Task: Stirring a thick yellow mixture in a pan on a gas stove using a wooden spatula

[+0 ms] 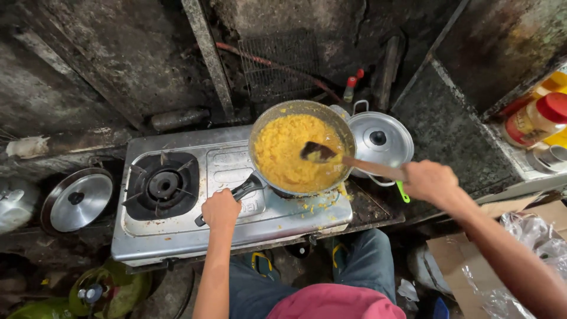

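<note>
From the head view, the left hand (221, 208) is gripping the pan (301, 146) handle closed-fisted while the right hand (430, 180) is clenching a wooden spatula (331, 156) reaching leftward into yellow rice (282, 150), and hard stirring could likely be spilling more grains onto the stove (195, 201).

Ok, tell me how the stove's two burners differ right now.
The left burner is bare, its black grate and ring in full view; the right burner is hidden under the pan of yellow food. Nothing touches the left burner, while the pan over the right one is held by its black handle in the left hand and stirred with a wooden spatula in the right hand. Both sit on one steel stove.
</note>
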